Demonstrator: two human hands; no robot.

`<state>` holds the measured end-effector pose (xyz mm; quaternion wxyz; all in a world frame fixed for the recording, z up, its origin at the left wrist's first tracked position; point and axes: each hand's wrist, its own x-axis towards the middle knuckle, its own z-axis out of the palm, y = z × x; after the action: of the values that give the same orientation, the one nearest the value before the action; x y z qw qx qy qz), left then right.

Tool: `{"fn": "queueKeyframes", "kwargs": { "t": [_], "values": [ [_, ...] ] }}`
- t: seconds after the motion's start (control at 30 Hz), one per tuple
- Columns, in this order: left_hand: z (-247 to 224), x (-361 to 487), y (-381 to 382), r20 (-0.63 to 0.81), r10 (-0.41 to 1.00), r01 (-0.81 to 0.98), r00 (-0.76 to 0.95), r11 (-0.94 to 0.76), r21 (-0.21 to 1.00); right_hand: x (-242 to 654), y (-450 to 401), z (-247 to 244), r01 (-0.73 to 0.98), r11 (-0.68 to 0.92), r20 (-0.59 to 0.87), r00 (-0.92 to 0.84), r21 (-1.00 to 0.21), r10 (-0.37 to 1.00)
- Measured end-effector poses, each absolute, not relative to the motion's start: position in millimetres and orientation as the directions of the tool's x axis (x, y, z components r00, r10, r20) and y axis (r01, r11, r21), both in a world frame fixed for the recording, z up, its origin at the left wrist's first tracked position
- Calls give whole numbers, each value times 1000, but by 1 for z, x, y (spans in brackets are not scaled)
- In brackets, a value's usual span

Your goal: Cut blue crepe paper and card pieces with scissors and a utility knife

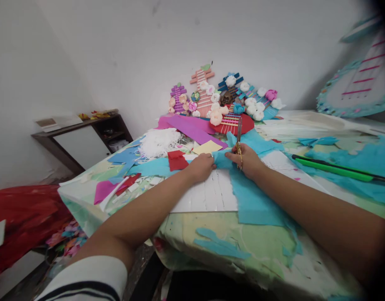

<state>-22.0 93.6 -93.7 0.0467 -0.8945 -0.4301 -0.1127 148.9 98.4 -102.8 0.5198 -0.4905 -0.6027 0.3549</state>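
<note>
My left hand (202, 167) is closed on the left end of a bunched strip of blue crepe paper (222, 159), above a white board (215, 196). On the strip's right side is my right hand (247, 161), its fingers closed round the gold handles of scissors (239, 142) whose blades point up and away. Its thumb and fingertips touch the blue strip. A larger blue crepe sheet (258, 205) lies below the right hand and wrist, over the board's edge.
Decorated guitar-shaped crafts (205, 98) with paper flowers stand along the wall. White shredded paper (159, 144) and a red scrap (177, 160) lie left. A green-and-black long tool (336, 168) lies right. A low cabinet (79, 146) stands at the far left.
</note>
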Motion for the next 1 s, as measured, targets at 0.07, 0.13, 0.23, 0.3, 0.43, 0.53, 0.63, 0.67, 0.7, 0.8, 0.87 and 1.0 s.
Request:
{"fn": "queueKeyframes", "kwargs": {
  "t": [0.07, 0.13, 0.23, 0.3, 0.43, 0.53, 0.63, 0.67, 0.7, 0.8, 0.87, 1.0],
  "values": [
    [-96, -22, 96, 244, 774, 794, 585, -607, 21, 148, 97, -101, 215, 261, 271, 20, -941, 962],
    [-96, -23, 97, 248, 785, 804, 568, -593, 36, 147, 97, -100, 206, 257, 267, 22, -944, 963],
    [-94, -24, 97, 249, 782, 795, 571, -603, 71, 146, 97, -100, 192, 256, 266, 29, -947, 963],
    [-91, -24, 96, 248, 771, 777, 586, -622, 96, 147, 98, -100, 186, 257, 268, 35, -948, 963],
    [-88, -23, 94, 264, 767, 761, 584, -631, 150, 148, 98, -101, 202, 256, 272, 58, -945, 960],
    [-88, -23, 93, 290, 785, 764, 548, -610, 209, 149, 98, -99, 244, 240, 264, 69, -940, 962],
    [-87, -25, 92, 304, 816, 762, 491, -572, 304, 155, 102, -90, 332, 215, 255, 80, -918, 964],
    [-87, -25, 91, 304, 829, 757, 470, -556, 343, 159, 103, -84, 377, 206, 255, 84, -903, 963],
    [-86, -26, 91, 301, 840, 750, 451, -539, 383, 164, 104, -78, 428, 198, 257, 84, -882, 963],
    [-85, -28, 89, 292, 868, 715, 401, -496, 493, 181, 103, -51, 577, 182, 281, 86, -796, 956],
    [-86, -28, 89, 284, 882, 689, 376, -470, 551, 191, 98, -32, 671, 177, 309, 81, -720, 948],
    [-88, -27, 91, 261, 905, 625, 337, -422, 657, 202, 87, -7, 898, 205, 294, -89, -389, 952]
  ]
}}
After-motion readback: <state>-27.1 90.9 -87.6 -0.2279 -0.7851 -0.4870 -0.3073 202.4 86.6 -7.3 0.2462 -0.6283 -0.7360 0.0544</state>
